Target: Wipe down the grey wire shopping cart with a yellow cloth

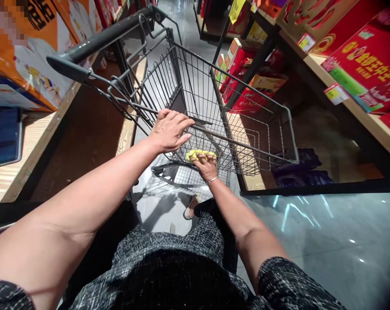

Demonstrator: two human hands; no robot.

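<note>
A grey wire shopping cart (pixel 195 77) stands side-on before me, its handle (pixel 110 34) at the upper left. My left hand (pixel 172 130) is closed over the top rail of the cart's near side, fingers pointing right. Lower down, my right hand (pixel 207 167) grips a bright yellow cloth (pixel 195 154) and holds it at the wire side of the basket. Most of the cloth is hidden behind the fingers, so its exact shape does not show.
Wooden shelves with red gift boxes (pixel 366 64) line the right side, price tags along their edge. Large orange boxes (pixel 68 47) stand on a wooden ledge (pixel 36 133) at the left. Dark purple packages (pixel 301 168) lie low beyond the cart. The floor (pixel 317 241) is shiny grey.
</note>
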